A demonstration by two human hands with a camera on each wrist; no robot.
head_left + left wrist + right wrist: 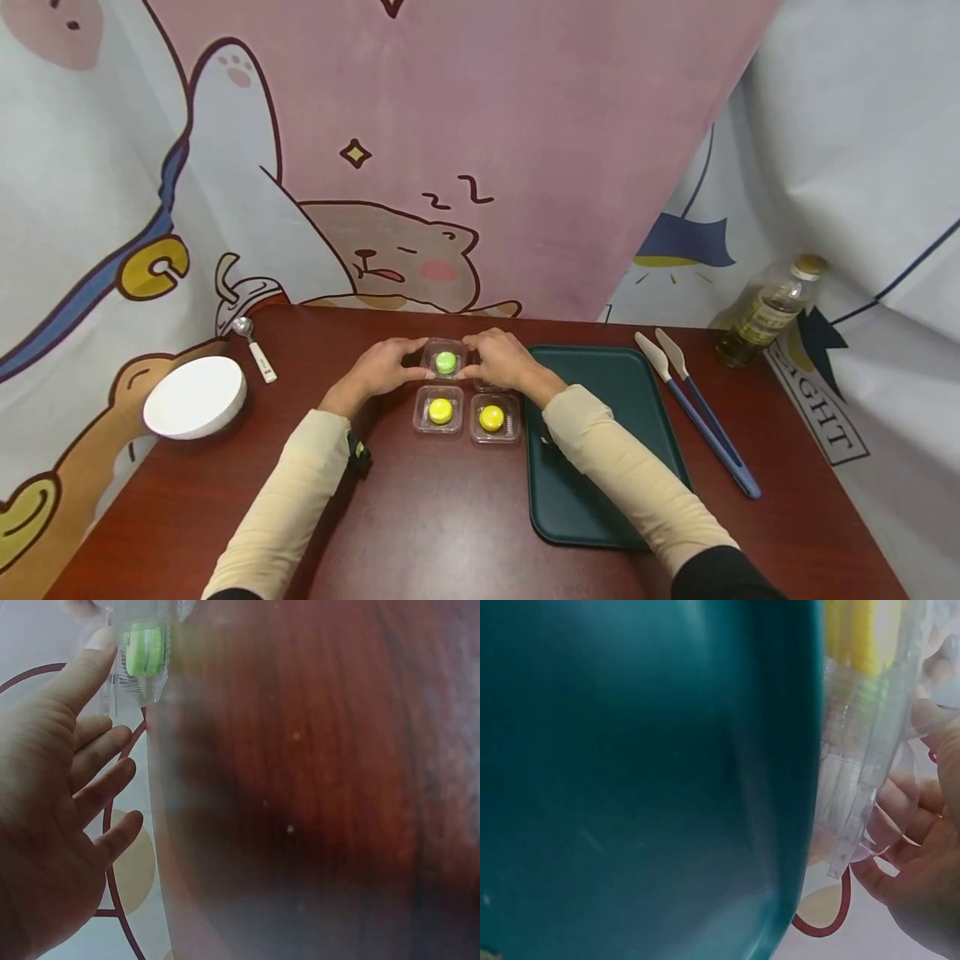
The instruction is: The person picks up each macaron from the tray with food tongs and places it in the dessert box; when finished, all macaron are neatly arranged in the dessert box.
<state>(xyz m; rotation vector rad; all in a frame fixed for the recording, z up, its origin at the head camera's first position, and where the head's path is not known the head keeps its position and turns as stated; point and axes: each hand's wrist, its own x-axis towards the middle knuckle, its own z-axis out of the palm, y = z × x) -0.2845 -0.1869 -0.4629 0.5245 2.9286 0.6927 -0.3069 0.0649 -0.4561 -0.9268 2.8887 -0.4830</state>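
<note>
A clear plastic box (444, 377) with a green macaron (446, 362) inside stands between my hands. My left hand (379, 367) holds its left side, thumb at the near corner and a finger at the far one; the left wrist view shows the other fingers loosely spread. On the opposite side my right hand (504, 360) grips the same box between thumb and fingers. Nearer me are two clear boxes, each with a yellow macaron (440, 410). Another clear box (489, 386) is mostly hidden beneath my right hand.
A dark green tray (600, 500) lies under my right forearm. Beyond it are blue-handled tongs (708, 417) and an oil bottle (765, 317). At the left are a white bowl (195, 398) and a scoop with a white handle (260, 358). A printed cloth (540, 167) hangs behind the table.
</note>
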